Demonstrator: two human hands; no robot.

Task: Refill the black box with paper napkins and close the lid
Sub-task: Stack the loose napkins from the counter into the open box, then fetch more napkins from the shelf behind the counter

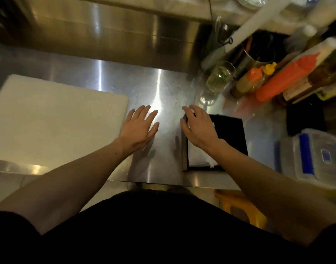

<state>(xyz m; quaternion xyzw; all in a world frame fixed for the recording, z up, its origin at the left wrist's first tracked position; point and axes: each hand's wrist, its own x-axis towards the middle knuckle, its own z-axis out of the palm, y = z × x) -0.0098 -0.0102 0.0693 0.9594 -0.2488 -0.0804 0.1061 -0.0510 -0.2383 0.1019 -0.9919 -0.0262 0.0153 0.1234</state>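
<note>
Head view: right hand [198, 128] lies flat on napkins [198, 158] in the black box [229, 130].
Fingers spread, gripping nothing; left hand [139, 128] hovers open beside it.

Commercial kitchen: steel counter [163, 88], squeeze bottles [285, 77], white cutting board [49, 119].

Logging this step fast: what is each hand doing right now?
Left hand: open, fingers spread, holding nothing.
Right hand: open, palm down on the napkins in the black box.
</note>
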